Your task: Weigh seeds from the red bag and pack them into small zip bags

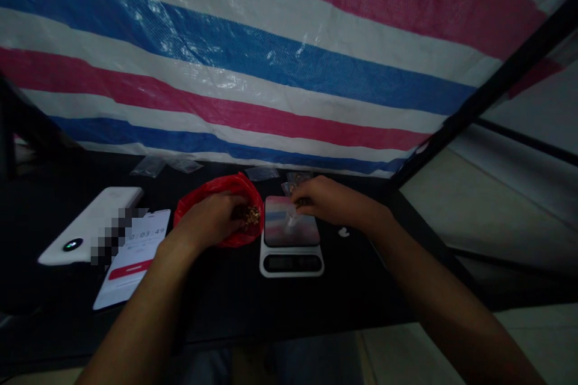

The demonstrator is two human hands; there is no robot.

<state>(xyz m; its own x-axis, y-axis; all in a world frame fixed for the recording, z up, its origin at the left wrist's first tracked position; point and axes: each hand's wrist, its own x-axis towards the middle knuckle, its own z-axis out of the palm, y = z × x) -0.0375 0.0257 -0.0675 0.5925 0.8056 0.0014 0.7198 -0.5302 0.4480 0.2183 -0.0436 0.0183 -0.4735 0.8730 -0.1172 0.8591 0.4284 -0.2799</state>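
You face a rough woven plastic tarp (253, 66) with a glossy sheen; the red plastic bag (255, 195) looks thin and crinkled, the scale's platform (291, 221) smooth and glossy.

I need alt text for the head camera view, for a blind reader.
The left hand is in a red plastic bag of small grains; the right hand is over a digital scale with a small clear bag on it. Behind the black table hangs a striped tarpaulin.
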